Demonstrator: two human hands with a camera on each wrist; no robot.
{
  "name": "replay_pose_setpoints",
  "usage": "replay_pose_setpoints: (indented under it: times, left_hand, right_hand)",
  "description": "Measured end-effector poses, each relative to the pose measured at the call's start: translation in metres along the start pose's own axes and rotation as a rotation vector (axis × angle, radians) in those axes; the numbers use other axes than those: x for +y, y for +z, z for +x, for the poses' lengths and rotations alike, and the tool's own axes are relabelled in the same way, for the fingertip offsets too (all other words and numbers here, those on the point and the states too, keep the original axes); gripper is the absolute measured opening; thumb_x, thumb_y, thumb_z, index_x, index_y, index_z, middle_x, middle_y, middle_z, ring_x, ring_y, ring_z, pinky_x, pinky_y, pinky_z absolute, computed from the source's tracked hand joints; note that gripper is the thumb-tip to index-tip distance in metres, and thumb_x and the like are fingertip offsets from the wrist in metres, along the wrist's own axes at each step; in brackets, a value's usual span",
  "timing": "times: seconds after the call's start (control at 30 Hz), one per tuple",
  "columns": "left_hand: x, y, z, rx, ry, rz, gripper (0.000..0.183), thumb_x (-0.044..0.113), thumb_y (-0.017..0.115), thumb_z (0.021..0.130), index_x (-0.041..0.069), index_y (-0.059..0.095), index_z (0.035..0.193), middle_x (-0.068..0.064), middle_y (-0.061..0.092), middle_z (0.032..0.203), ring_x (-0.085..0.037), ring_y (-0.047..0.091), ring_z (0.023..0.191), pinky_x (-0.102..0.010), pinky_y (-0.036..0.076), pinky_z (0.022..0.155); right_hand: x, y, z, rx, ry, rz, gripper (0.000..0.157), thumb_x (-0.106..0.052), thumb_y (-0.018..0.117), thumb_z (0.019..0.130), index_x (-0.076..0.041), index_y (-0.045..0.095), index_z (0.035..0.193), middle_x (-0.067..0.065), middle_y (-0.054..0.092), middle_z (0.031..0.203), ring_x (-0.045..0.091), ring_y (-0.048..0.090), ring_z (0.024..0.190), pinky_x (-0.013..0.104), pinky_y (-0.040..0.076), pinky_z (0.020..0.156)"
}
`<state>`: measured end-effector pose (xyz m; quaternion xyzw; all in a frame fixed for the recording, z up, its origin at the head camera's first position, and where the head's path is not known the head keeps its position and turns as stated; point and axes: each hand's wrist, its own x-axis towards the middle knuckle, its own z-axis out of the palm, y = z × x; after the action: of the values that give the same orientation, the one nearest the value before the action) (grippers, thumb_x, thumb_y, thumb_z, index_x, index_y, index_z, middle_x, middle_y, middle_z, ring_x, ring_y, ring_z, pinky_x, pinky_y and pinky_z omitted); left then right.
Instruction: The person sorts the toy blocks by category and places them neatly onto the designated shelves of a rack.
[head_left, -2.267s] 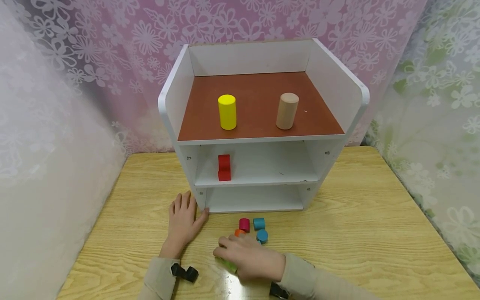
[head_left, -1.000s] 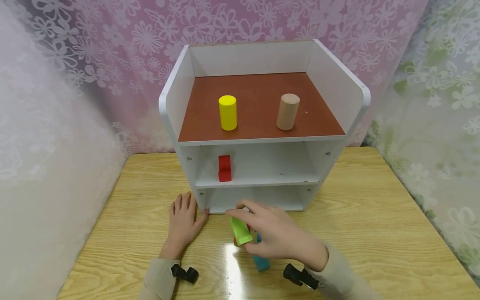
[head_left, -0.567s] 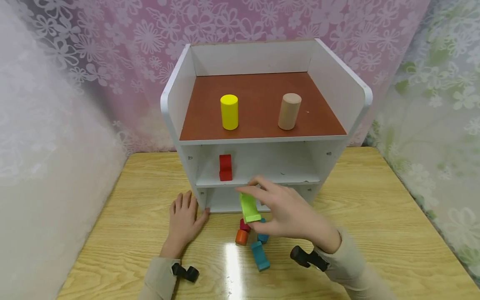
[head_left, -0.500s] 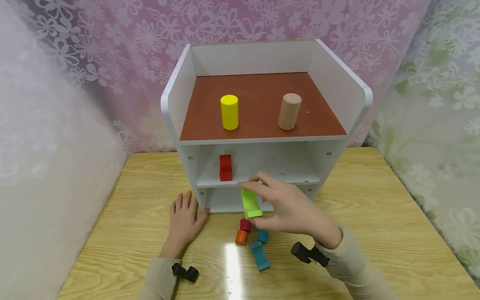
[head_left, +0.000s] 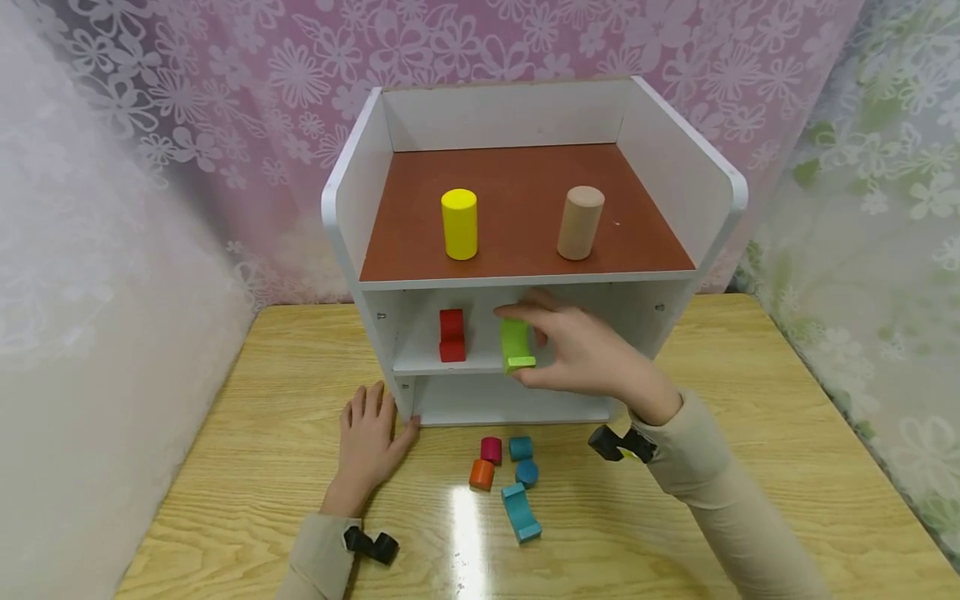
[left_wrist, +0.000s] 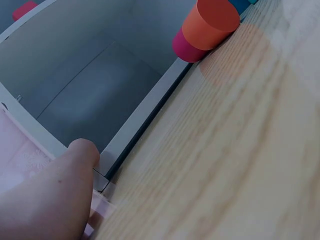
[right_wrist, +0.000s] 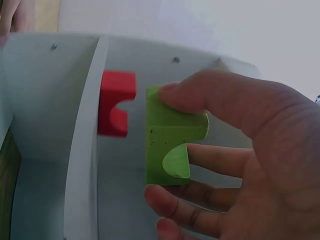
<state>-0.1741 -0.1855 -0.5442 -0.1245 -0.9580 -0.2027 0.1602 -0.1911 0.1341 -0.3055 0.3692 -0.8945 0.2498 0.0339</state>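
My right hand pinches a green arch-shaped toy block between thumb and fingers. In the head view the block overlaps the front of the middle shelf, right of a red arch-shaped block standing there. The right wrist view shows the green block's curved notch facing the palm and the red block beyond it. My left hand lies flat on the table with fingers spread, thumb tip at the lower left front corner of the white shelf unit. In the left wrist view only the thumb shows.
On the brown top board stand a yellow cylinder and a plain wooden cylinder. Before the unit lie an orange block, a magenta block, two small blue blocks and a blue arch-shaped block.
My right hand took up the green block from the table and has carried it upward to the middle shelf. The left hand has stayed in place.
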Motion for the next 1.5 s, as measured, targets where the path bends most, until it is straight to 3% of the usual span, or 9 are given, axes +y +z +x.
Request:
replay_pose_setpoints:
  times: [0.33, 0.7, 1.0, 1.27, 1.5]
  left_hand:
    - [0.003, -0.004, 0.001, -0.047, -0.033, 0.002, 0.064, 0.051, 0.052, 0.095, 0.007, 0.048, 0.142, -0.021, 0.037, 0.15, -0.048, 0.025, 0.139, -0.065, 0.019, 0.108]
    - [0.003, -0.004, 0.001, -0.045, -0.03, 0.0, 0.064, 0.051, 0.052, 0.095, 0.007, 0.048, 0.142, -0.021, 0.038, 0.149, -0.048, 0.026, 0.138, -0.065, 0.02, 0.108]
    - [0.002, -0.003, 0.001, -0.051, -0.034, -0.001, 0.062, 0.052, 0.052, 0.096, 0.008, 0.05, 0.14, -0.02, 0.036, 0.15, -0.047, 0.025, 0.139, -0.064, 0.019, 0.109]
    - [0.003, -0.003, 0.001, -0.057, -0.04, -0.003, 0.063, 0.052, 0.051, 0.096, 0.008, 0.05, 0.14, -0.02, 0.036, 0.15, -0.047, 0.025, 0.139, -0.064, 0.018, 0.109]
    - [0.004, -0.005, 0.0, -0.048, -0.033, -0.005, 0.062, 0.051, 0.052, 0.096, 0.007, 0.05, 0.14, -0.02, 0.037, 0.15, -0.047, 0.026, 0.138, -0.064, 0.019, 0.108]
  right_hand:
    - [0.02, 0.001, 0.015, -0.046, 0.125, 0.04, 0.067, -0.021, 0.079, 0.077, -0.008, 0.056, 0.139, 0.008, 0.058, 0.115, 0.019, 0.051, 0.082, 0.035, 0.044, 0.069]
    - [0.031, 0.01, 0.018, -0.101, 0.218, 0.07, 0.07, -0.023, 0.077, 0.079, -0.01, 0.052, 0.143, 0.011, 0.048, 0.143, 0.024, 0.056, 0.101, 0.041, 0.05, 0.087]
    - [0.033, 0.01, 0.018, -0.114, 0.199, 0.055, 0.07, -0.022, 0.075, 0.08, -0.01, 0.051, 0.145, 0.011, 0.043, 0.147, 0.027, 0.049, 0.114, 0.045, 0.047, 0.093]
    - [0.032, 0.009, 0.015, -0.124, 0.181, 0.03, 0.073, -0.024, 0.075, 0.083, -0.011, 0.046, 0.149, 0.012, 0.042, 0.147, 0.025, 0.048, 0.112, 0.042, 0.047, 0.091]
    - [0.023, 0.004, 0.011, -0.082, 0.133, -0.033, 0.072, -0.026, 0.076, 0.084, -0.009, 0.047, 0.147, 0.016, 0.043, 0.147, 0.03, 0.048, 0.122, 0.048, 0.045, 0.098]
